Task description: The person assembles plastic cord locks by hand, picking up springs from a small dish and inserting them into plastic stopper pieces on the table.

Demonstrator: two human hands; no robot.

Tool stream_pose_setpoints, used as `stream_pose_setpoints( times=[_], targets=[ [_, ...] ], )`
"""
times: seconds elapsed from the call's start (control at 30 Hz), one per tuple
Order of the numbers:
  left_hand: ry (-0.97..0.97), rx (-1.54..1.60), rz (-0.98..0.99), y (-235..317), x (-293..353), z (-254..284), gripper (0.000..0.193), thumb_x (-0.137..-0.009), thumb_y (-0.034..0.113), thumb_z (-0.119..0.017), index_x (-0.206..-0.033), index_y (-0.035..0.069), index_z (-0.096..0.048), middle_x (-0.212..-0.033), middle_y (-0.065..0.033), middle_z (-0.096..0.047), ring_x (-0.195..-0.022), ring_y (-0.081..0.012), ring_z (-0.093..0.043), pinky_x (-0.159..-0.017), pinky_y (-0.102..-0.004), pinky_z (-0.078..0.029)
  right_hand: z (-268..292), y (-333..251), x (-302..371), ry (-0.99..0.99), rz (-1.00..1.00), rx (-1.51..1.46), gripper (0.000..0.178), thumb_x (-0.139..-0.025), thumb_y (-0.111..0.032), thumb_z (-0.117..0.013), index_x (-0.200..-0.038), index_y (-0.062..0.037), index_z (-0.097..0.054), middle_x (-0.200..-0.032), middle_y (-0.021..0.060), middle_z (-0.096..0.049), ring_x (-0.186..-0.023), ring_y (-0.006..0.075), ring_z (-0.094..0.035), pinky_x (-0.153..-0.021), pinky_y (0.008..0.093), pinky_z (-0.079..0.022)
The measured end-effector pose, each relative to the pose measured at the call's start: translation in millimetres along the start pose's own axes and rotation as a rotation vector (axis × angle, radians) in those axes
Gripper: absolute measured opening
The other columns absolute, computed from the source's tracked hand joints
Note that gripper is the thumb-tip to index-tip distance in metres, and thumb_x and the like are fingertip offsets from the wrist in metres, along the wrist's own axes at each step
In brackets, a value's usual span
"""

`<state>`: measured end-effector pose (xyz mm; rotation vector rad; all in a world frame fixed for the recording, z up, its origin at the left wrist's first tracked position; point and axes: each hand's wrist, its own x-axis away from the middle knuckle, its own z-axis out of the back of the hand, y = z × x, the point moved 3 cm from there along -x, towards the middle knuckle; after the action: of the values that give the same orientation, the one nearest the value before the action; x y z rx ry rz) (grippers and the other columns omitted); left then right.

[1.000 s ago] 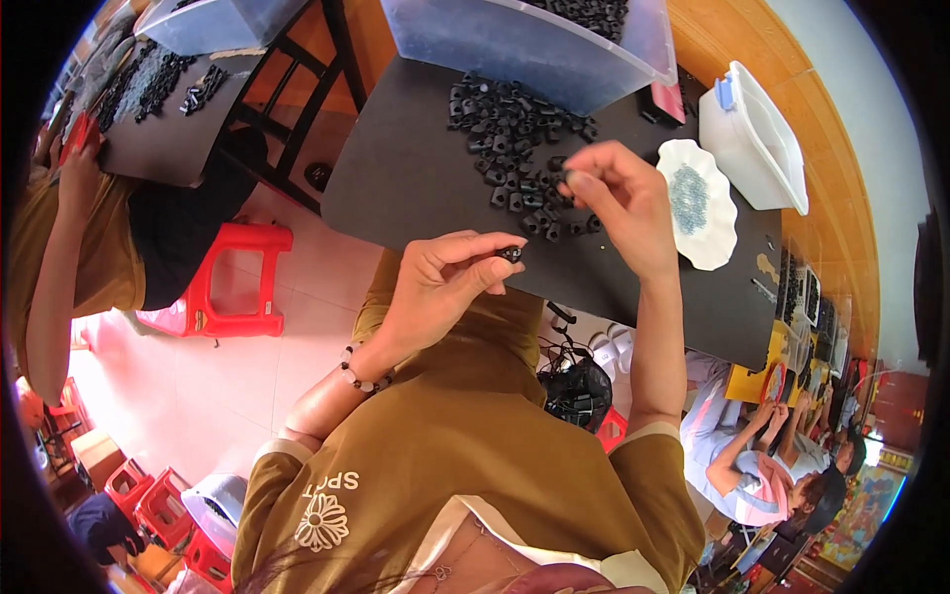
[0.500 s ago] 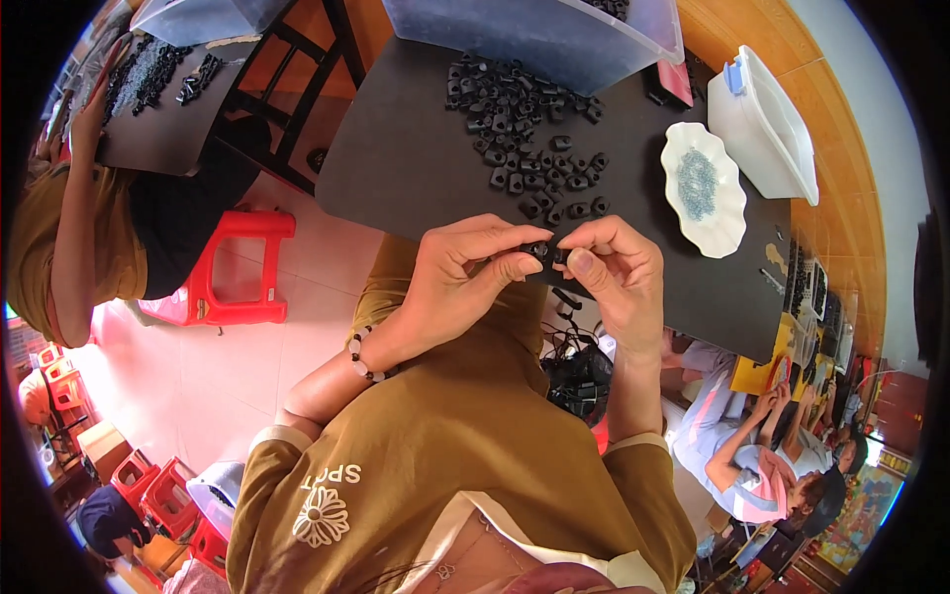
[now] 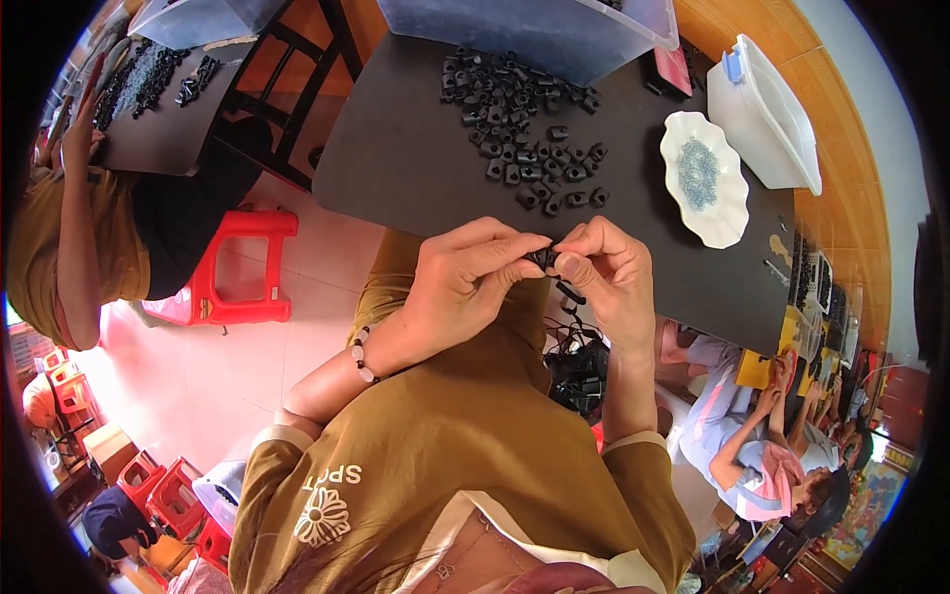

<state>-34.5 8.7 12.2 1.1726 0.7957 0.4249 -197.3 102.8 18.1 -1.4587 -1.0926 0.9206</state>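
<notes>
My left hand (image 3: 473, 279) is closed, with a small black plastic part (image 3: 541, 257) pinched between thumb and fingertips. Against that part's right side, the fingertips of my right hand (image 3: 612, 282) are pressed together on a small dark piece, mostly hidden by the thumb. Both hands are just off the table's near edge, over my lap. Many loose black plastic parts (image 3: 515, 129), short blocks with round holes, lie on the table beyond them. To the right stands a scalloped white dish (image 3: 730, 213) with small clear bluish pieces (image 3: 698, 173) in it.
A large translucent bin (image 3: 524, 40) and a white box (image 3: 757, 119) stand at the dark table's (image 3: 396, 139) back, a pink-red flat object (image 3: 673, 74) between them. Left is a red stool (image 3: 247, 267) beside a seated person (image 3: 89, 228). Other people (image 3: 752, 436) work at right.
My right hand has moved slightly left, bringing its fingertips from a small gap into contact with the part in my left hand. The table things appear shifted slightly upward.
</notes>
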Motion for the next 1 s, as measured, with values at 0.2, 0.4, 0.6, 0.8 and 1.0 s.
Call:
stream_pose_setpoints(
  times=[0.2, 0.4, 0.6, 0.8, 1.0],
  targets=[
    [-0.007, -0.087, -0.13, 5.9, 2.9, -0.3, 0.032, -0.086, -0.016, -0.066, -0.113, -0.001, -0.074, -0.096, -0.0115, -0.07, -0.079, -0.0172, -0.069, -0.068, -0.0284, -0.058, -0.2, -1.4, 0.6, -0.008, 0.02, 0.098, 0.012, -0.092, -0.006, -0.076, -0.089, 0.0007, -0.066, -0.088, 0.0044, -0.07, -0.082, 0.0075, -0.064, -0.076, 0.0227, -0.053],
    [-0.02, -0.174, -0.25, 13.2, 2.8, -1.9, 0.04, -0.078, -0.021, -0.065, -0.112, -0.003, -0.071, -0.095, -0.0131, -0.069, -0.079, -0.0232, -0.068, -0.068, -0.0303, -0.059, -2.2, -4.1, 2.8, -0.001, 0.032, 0.081, 0.011, -0.091, -0.003, -0.076, -0.087, 0.0001, -0.066, -0.085, 0.0042, -0.071, -0.08, 0.007, -0.064, -0.074, 0.0226, -0.052],
    [0.024, -0.305, -0.369, 14.4, 1.7, -5.4, 0.036, -0.074, -0.012, -0.072, -0.109, -0.003, -0.07, -0.093, -0.0121, -0.067, -0.08, -0.0289, -0.065, -0.069, -0.0365, -0.056, -8.8, -8.7, 1.4, 0.062, -0.003, 0.183, 0.012, -0.091, -0.003, -0.076, -0.085, 0.0004, -0.066, -0.083, 0.0035, -0.072, -0.079, 0.0057, -0.064, -0.073, 0.022, -0.051],
    [0.044, -0.183, -0.235, 10.2, -2.4, 0.9, 0.032, -0.08, -0.007, -0.076, -0.111, -0.001, -0.071, -0.094, -0.0114, -0.067, -0.078, -0.0256, -0.065, -0.065, -0.0335, -0.054, -7.7, -5.5, -3.6, 0.011, -0.015, 0.029, 0.015, -0.097, -0.013, -0.073, -0.099, 0.0003, -0.066, -0.087, 0.0032, -0.07, -0.078, 0.0058, -0.061, -0.071, 0.0216, -0.049],
    [0.079, -0.123, -0.197, 12.3, -7.7, 7.8, 0.028, -0.081, -0.001, -0.08, -0.109, 0.003, -0.076, -0.098, -0.0096, -0.068, -0.075, -0.0213, -0.066, -0.064, -0.0305, -0.054, 0.1, -2.4, -4.5, -0.098, -0.029, -0.107, 0.043, -0.104, -0.039, -0.061, -0.117, 0.0015, -0.064, -0.096, 0.0046, -0.068, -0.084, 0.0088, -0.061, -0.078, 0.0243, -0.05]
  ],
)
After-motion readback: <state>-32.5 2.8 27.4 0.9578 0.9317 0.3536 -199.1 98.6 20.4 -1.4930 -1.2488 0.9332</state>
